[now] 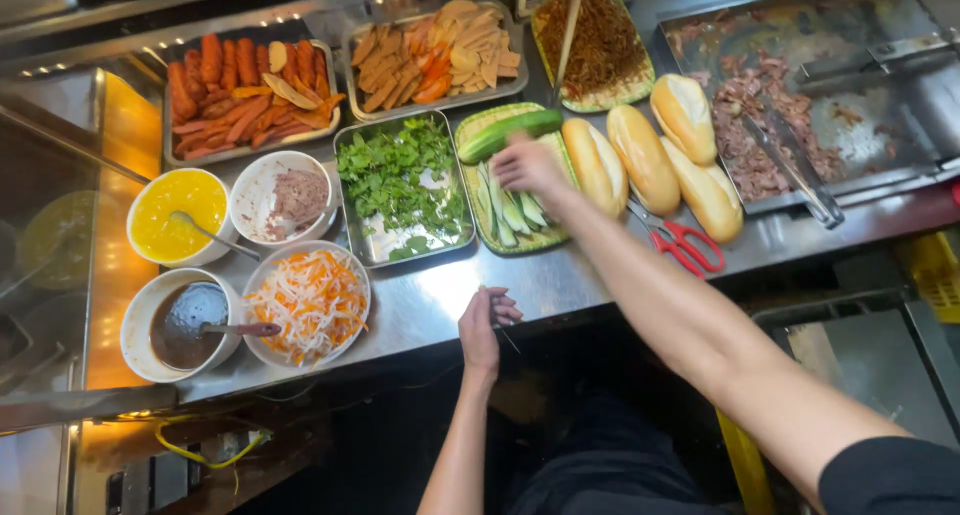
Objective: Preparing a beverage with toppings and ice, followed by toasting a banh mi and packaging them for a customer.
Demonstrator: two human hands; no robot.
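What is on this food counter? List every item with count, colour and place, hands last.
Sausages: many, red-orange, back-left steel tray.
Sliced meats: many, brown and orange, back-centre tray.
Shredded topping: one heap, brown, green basket at back.
Herbs: one pile, green, centre steel tray.
Cucumber: one whole plus spears, green, woven basket.
Baguettes: four, golden, beside the griddle.
Chopped meat: one spread, brown, on griddle.
Tongs: one, steel, on griddle.
Scissors: one, red-handled, counter edge.
Bowls: four, white, front left: yellow sauce, pink pâté, dark sauce, carrot-radish pickle.
Right hand: over the cucumber spears.
Left hand: at counter edge, holding something thin.
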